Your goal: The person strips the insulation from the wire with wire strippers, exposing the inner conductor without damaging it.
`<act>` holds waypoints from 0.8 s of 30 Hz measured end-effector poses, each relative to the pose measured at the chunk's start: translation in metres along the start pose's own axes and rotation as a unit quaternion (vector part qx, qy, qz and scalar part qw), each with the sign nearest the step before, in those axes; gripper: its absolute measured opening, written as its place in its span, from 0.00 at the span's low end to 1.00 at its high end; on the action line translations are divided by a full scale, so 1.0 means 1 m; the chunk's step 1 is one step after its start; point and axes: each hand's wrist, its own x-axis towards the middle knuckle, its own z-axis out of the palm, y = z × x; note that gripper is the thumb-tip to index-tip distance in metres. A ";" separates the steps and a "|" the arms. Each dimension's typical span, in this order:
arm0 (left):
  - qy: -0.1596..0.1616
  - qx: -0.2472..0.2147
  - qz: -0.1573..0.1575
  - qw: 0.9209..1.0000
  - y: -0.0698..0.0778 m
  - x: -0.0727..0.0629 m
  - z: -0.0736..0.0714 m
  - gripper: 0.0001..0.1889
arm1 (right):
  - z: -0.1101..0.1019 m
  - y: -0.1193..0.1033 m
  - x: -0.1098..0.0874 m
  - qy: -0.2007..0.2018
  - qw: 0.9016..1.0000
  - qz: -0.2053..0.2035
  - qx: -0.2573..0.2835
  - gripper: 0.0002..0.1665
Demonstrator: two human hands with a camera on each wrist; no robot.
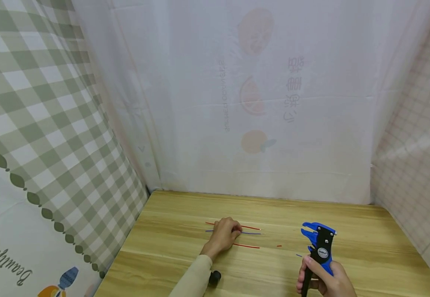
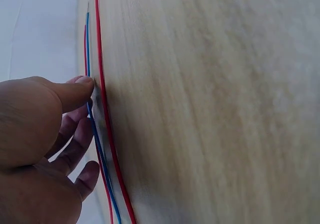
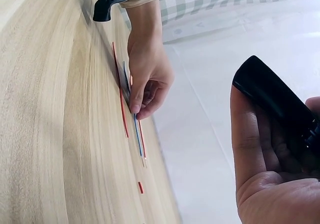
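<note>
Low over the table, my left hand (image 1: pixel 223 236) pinches a blue wire (image 1: pixel 251 233) between thumb and fingertips. Bare metal shows at one end of this wire in the left wrist view. Behind it lies a red wire (image 1: pixel 250 227), partly covered by the hand and with a bare end. A second red wire (image 1: pixel 246 246) lies on the near side, roughly parallel. My right hand (image 1: pixel 330 281) grips the black handle of a blue-and-black wire stripper (image 1: pixel 322 243), whose open jaws point up and away over the right part of the table. Only a black handle (image 3: pixel 275 91) of it shows in the right wrist view.
A short red insulation piece (image 1: pixel 279 246) and a small blue piece (image 1: pixel 298 255) lie on the wooden table (image 1: pixel 170 222) between the hands. A black device (image 1: pixel 215 278) sits at the left wrist. Curtains hang behind and at both sides.
</note>
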 end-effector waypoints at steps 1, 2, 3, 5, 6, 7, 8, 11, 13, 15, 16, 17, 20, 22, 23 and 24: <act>0.000 0.000 0.001 1.000 0.000 0.000 0.000 0.03 | 0.000 0.000 0.000 -0.001 1.000 0.000 0.000 0.25; 0.001 0.000 0.002 1.000 0.000 0.000 0.000 0.03 | -0.001 0.000 0.000 -0.002 1.000 0.001 0.000 0.25; 0.003 -0.001 0.004 1.000 -0.001 -0.001 -0.001 0.02 | -0.001 0.000 0.000 -0.003 1.000 0.003 -0.001 0.25; 0.007 -0.004 0.010 1.000 -0.001 -0.002 -0.002 0.02 | -0.002 -0.001 0.001 -0.006 1.000 0.006 -0.003 0.24; 0.009 -0.004 0.013 1.000 -0.001 -0.002 -0.002 0.02 | -0.003 -0.001 0.001 -0.007 1.000 0.009 -0.003 0.24; 0.011 -0.005 0.016 1.000 -0.002 -0.003 -0.003 0.02 | -0.003 -0.002 0.001 -0.007 1.000 0.011 -0.004 0.24; 0.012 -0.007 0.020 1.000 -0.002 -0.004 -0.004 0.03 | -0.003 -0.002 0.001 -0.008 1.000 0.013 -0.005 0.24; 0.009 -0.013 0.027 1.000 -0.004 -0.008 -0.007 0.02 | -0.004 -0.003 0.002 -0.008 1.000 0.019 -0.005 0.23; 0.008 -0.016 0.031 0.999 -0.005 -0.011 -0.010 0.03 | -0.005 -0.003 0.002 -0.009 1.000 0.022 -0.003 0.23; 0.007 -0.017 0.037 0.999 -0.006 -0.015 -0.013 0.03 | -0.005 -0.003 0.002 -0.010 1.000 0.025 -0.001 0.23; 0.007 -0.016 0.040 0.999 -0.007 -0.017 -0.015 0.03 | -0.006 -0.003 0.003 -0.011 1.000 0.027 0.001 0.23; 0.007 -0.014 0.044 0.999 -0.007 -0.018 -0.016 0.04 | -0.006 -0.003 0.003 -0.012 1.000 0.029 0.002 0.23; 0.002 -0.013 0.052 0.999 -0.008 -0.023 -0.020 0.05 | -0.007 -0.002 0.003 -0.012 0.999 0.029 0.004 0.23; -0.002 -0.009 0.058 0.998 -0.010 -0.026 -0.022 0.05 | -0.008 0.000 0.003 -0.013 1.000 0.025 0.003 0.23; -0.004 -0.009 0.060 0.998 -0.010 -0.028 -0.023 0.05 | -0.008 0.000 0.004 -0.013 1.000 0.023 0.003 0.23; -0.007 -0.009 0.061 0.998 -0.011 -0.029 -0.024 0.06 | -0.008 0.001 0.004 -0.013 1.000 0.021 0.003 0.23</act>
